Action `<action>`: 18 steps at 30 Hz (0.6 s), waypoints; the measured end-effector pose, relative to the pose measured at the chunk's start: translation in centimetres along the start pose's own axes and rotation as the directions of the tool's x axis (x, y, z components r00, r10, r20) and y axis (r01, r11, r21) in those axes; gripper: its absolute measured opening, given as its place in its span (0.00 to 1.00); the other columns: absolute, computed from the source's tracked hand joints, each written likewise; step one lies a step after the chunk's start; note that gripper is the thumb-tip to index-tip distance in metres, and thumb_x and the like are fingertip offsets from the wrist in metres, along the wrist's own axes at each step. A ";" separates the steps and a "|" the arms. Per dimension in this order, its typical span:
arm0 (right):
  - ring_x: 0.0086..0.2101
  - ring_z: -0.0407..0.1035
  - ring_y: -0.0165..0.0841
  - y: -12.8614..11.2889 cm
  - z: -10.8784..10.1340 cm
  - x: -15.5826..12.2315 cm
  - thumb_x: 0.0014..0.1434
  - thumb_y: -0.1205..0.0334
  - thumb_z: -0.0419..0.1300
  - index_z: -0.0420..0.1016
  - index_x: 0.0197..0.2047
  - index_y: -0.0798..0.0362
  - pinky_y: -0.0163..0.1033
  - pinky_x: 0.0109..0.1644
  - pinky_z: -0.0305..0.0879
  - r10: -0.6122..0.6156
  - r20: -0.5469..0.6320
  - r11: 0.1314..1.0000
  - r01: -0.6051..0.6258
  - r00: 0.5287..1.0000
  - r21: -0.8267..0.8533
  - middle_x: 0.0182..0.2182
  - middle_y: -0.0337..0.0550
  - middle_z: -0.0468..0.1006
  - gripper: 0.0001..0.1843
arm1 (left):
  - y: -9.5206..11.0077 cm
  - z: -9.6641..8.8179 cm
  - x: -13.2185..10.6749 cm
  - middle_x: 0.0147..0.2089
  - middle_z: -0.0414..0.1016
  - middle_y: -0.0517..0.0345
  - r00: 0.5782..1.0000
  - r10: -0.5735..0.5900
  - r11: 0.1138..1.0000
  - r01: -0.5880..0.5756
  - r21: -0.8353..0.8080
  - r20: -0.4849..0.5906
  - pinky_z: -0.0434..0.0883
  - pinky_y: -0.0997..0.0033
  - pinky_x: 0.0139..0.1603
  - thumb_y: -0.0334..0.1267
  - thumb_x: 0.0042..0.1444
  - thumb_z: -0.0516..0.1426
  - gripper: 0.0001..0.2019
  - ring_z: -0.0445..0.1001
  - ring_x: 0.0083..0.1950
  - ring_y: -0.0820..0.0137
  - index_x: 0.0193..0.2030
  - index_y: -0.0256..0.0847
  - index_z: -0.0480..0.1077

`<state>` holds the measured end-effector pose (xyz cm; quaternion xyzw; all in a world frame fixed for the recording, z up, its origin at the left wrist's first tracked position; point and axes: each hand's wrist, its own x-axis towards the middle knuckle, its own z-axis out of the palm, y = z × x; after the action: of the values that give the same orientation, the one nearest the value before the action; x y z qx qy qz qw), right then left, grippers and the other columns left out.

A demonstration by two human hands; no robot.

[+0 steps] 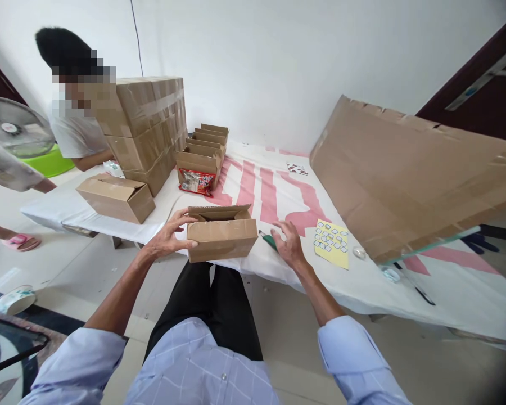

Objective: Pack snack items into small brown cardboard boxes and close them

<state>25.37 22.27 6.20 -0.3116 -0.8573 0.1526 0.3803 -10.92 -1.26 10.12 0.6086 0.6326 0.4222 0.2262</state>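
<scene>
A small cardboard box [222,241] stands at the near edge of the cloth-covered table, its top flap raised and its inside mostly hidden. My left hand [171,235] grips the box's left end, thumb on the front face and fingers over the top edge. Just right of the box lies a green-handled utility knife [269,241], its blade end pointing toward the box. My right hand [289,244] is at the knife's handle end, fingers apart and partly covering it. A yellow sheet of stickers [331,244] lies right of that hand.
Behind the box are a red snack packet [196,181] and a row of open cartons [199,163]. Stacked large boxes [149,118] and a closed carton [116,197] stand left, near another person [78,129]. A big cardboard sheet [413,174] leans at right; a tape roll [360,252] lies nearby.
</scene>
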 end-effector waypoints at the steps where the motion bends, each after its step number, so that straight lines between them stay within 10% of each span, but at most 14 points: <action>1: 0.56 0.75 0.49 -1.5 -0.2 1.3 0.73 0.52 0.58 0.82 0.56 0.48 0.58 0.63 0.73 -0.070 0.001 0.995 0.069 0.998 0.065 0.53 0.54 0.82 0.16 | 0.1 0.0 0.1 0.82 0.56 0.45 1.000 0.004 1.000 -0.004 0.006 0.006 0.78 0.42 0.67 0.61 0.52 0.73 0.33 0.60 0.81 0.39 0.62 0.51 0.79; 9: 0.43 0.78 0.40 -9.9 1.3 6.1 0.68 0.58 0.64 0.84 0.44 0.48 0.45 0.50 0.73 -0.244 0.305 0.933 0.137 0.920 0.332 0.41 0.45 0.84 0.07 | 0.7 -1.5 0.2 0.80 0.61 0.42 1.000 0.025 1.000 -0.025 -0.018 0.005 0.77 0.40 0.67 0.58 0.53 0.72 0.26 0.63 0.80 0.40 0.54 0.47 0.82; 18: 0.36 0.75 0.37 -11.1 2.1 4.5 0.67 0.58 0.62 0.80 0.41 0.48 0.41 0.44 0.68 -0.143 0.220 0.943 0.065 0.965 0.325 0.35 0.41 0.82 0.06 | 2.5 -2.2 -0.4 0.80 0.63 0.44 0.995 0.029 0.995 -0.019 0.100 -0.091 0.78 0.43 0.64 0.51 0.56 0.70 0.26 0.68 0.77 0.44 0.60 0.49 0.77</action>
<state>16.87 16.70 12.88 -0.1800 -0.8771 0.3036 0.3258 -11.21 -2.47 13.23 0.6064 0.6552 0.4207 0.1610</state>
